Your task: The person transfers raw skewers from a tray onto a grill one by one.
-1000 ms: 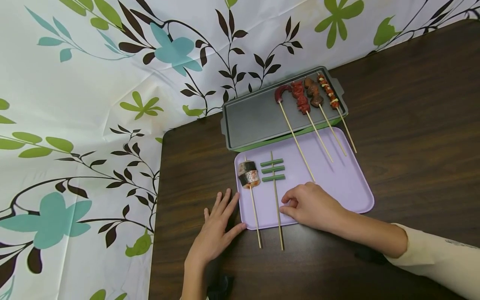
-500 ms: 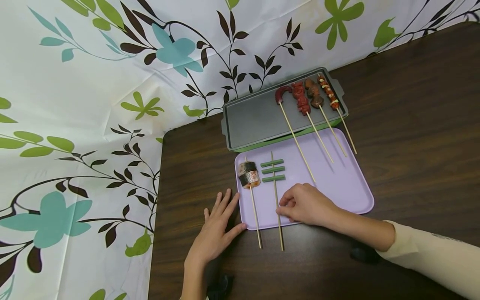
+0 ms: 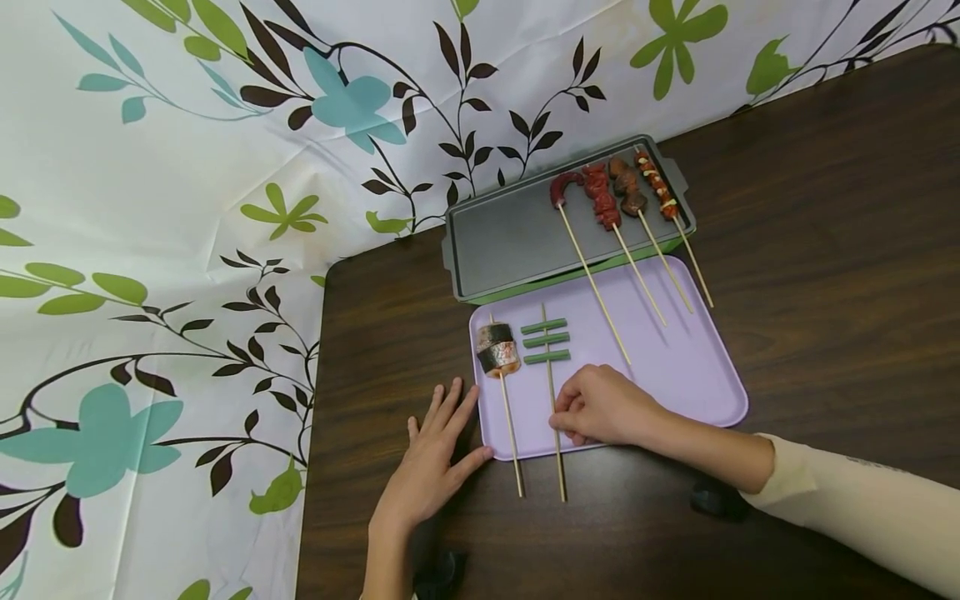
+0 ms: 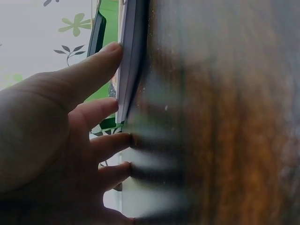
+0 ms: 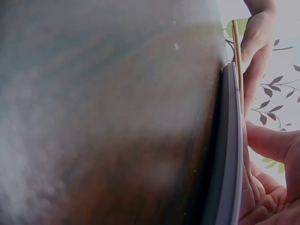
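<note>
My right hand [image 3: 603, 406] is at the wooden stick of a skewer with several green bean pieces [image 3: 547, 340], over the front part of the lilac tray [image 3: 660, 375]. Its thumb and fingertips pinch the stick; the right wrist view shows the other fingers curled by the tray rim [image 5: 232, 154]. My left hand [image 3: 427, 467] rests spread on the table, its thumb and index fingertip against the tray's left edge, as the left wrist view also shows [image 4: 133, 51]. Left of the green bean skewer lies a skewer with a dark-banded roll [image 3: 498, 349].
Behind the tray stands a grey grill plate on a green base [image 3: 510, 242]. Across its right side lie a curled red skewer [image 3: 558, 187], a red meat skewer [image 3: 602, 196], a brown meat skewer [image 3: 628, 187] and an orange-red skewer [image 3: 657, 185], sticks overhanging the tray. A patterned curtain [image 3: 247, 150] hangs behind.
My right hand has moved left across the tray to the green bean skewer's stick, and its fingers have closed there. The left hand and the other skewers have stayed in place.
</note>
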Motion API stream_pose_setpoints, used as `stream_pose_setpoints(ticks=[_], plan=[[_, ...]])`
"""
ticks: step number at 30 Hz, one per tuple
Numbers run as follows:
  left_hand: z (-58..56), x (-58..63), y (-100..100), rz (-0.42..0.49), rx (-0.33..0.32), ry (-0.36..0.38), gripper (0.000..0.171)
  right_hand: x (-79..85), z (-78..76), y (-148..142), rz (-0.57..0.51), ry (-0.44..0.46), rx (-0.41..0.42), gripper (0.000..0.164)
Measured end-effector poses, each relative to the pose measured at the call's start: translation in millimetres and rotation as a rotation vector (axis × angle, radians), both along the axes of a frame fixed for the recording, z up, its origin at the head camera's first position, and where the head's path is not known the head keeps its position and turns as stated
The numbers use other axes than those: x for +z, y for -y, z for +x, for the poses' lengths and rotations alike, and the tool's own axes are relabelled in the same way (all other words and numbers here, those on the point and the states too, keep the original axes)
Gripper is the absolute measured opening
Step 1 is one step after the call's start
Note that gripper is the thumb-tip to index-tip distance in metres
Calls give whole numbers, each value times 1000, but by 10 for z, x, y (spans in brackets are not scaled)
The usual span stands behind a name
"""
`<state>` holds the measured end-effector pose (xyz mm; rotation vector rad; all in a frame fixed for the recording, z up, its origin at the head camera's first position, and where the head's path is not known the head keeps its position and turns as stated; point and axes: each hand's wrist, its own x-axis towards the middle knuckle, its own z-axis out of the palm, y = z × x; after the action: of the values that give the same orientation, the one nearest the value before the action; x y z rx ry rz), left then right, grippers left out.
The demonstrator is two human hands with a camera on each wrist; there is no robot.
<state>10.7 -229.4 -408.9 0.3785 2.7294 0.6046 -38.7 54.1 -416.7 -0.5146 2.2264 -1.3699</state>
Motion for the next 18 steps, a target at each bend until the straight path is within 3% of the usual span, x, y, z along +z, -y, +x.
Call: stream_pose_setpoints(ticks=[18], plan=[[0,7,-7,2,-12,-19,78,18,59,-113,-83,121,-81,6]])
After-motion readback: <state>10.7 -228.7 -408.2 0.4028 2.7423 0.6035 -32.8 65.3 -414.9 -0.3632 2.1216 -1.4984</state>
